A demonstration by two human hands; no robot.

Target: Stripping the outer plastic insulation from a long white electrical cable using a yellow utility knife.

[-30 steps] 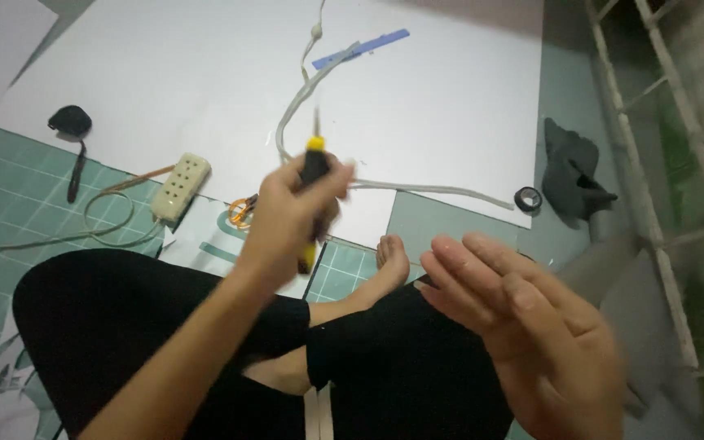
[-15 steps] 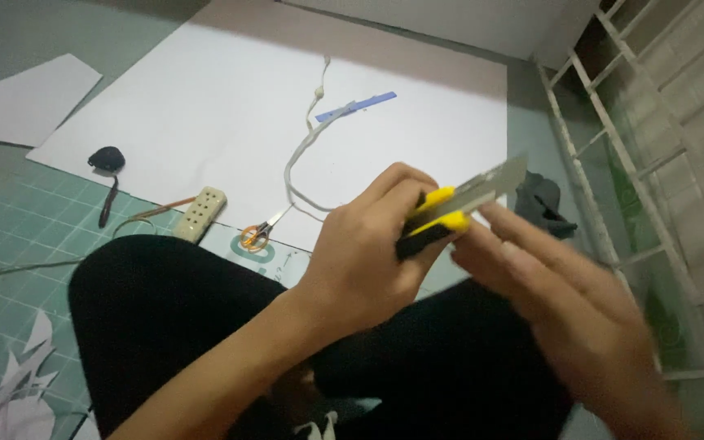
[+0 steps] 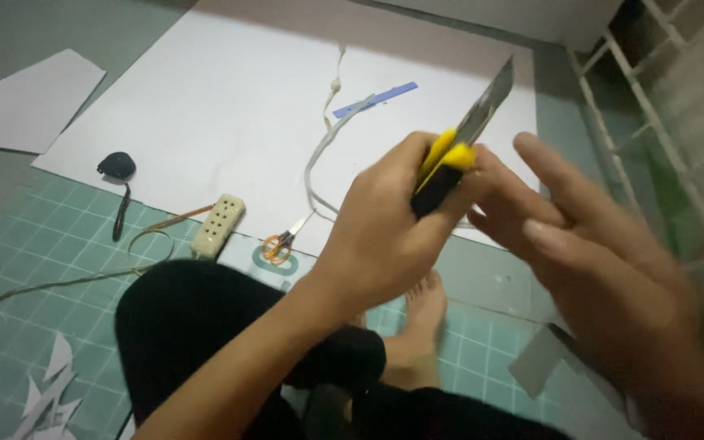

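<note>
My left hand (image 3: 376,236) is closed around a yellow and black utility knife (image 3: 443,167), held up over my crossed legs. Its metal blade (image 3: 490,102) is extended and points up and to the right. My right hand (image 3: 605,269) is blurred, with its fingers apart, just right of the knife. Its thumb and fingertips lie at the knife's handle, and I cannot tell whether they touch it.
A large white sheet (image 3: 205,106) lies on a green cutting mat (image 3: 42,236). On them are a power strip (image 3: 217,224), orange-handled scissors (image 3: 280,244), a black tape measure (image 3: 116,165), a white cord (image 3: 323,147) and a blue strip (image 3: 375,99). Paper scraps (image 3: 42,391) lie lower left, and a white frame (image 3: 653,122) stands right.
My left hand turned the knife from upright to blade pointing up-right and brought it closer to the camera. My right hand moved in from the lower right to the knife.
</note>
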